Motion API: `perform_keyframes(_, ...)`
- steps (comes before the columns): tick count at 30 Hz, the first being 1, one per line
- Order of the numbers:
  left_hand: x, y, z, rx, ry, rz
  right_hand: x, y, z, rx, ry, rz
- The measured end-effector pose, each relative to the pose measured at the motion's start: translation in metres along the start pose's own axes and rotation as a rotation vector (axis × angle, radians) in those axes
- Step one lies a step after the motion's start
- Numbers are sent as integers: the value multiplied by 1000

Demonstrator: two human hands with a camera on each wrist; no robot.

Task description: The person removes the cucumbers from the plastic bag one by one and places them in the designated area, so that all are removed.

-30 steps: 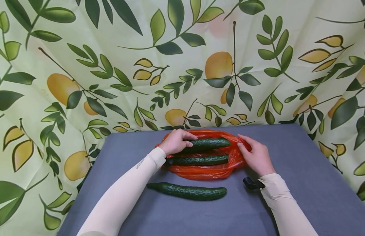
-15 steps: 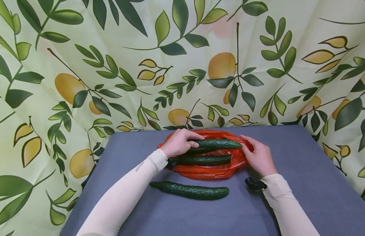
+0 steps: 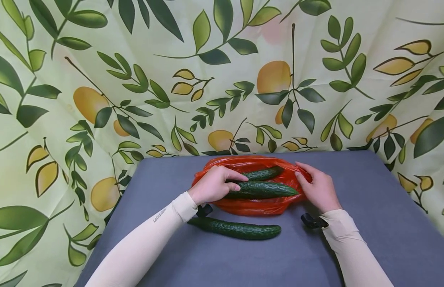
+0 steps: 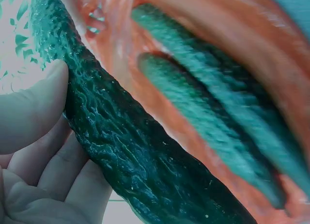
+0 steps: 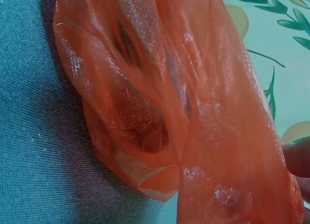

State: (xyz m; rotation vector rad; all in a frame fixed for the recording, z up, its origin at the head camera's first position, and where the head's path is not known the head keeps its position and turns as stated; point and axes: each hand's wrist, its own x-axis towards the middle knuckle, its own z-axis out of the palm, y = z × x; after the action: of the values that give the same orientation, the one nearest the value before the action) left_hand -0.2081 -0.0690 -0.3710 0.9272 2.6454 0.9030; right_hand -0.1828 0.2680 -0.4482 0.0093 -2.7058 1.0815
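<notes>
My left hand [image 3: 214,185] grips a dark green, bumpy cucumber [image 3: 261,190] by its left part, thumb across the near side. This cucumber hangs over the opening of a red plastic bag [image 3: 243,208], its right end close to the bag's right rim. Inside the bag, two more cucumbers lie side by side in the left wrist view, an upper cucumber [image 4: 218,81] and a lower cucumber [image 4: 198,117]. With thumb and fingers, my right hand [image 3: 319,190] pinches the bag's right edge and holds it up. Folded bag film [image 5: 227,136] fills most of the right wrist view.
One more cucumber [image 3: 239,230] lies on the grey-blue tabletop [image 3: 229,263] in front of the bag. Behind the table hangs a cloth [image 3: 222,99] printed with leaves and fruit, close to the back edge.
My left hand has slid the held cucumber rightward, then brought it nearer to me, over the front part of the bag. The right hand stays at the bag's edge.
</notes>
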Motion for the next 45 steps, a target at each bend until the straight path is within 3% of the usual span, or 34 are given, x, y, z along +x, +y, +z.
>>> perform_keyframes(6, -24, -17, 6, -12, -3, -34, 0, 4, -1, -9, -1, 13)
perform_keyframes(13, -42, -34, 14, 13, -34, -15, -1, 7, -4, -20, 12, 3)
perform_keyframes(33, -57, -66, 19, -12, -72, -97, 4, 4, 1, -22, 17, -17)
perform_keyframes(45, -58, -74, 22, 18, -139, -71, 3, 3, 4, -17, -9, 9)
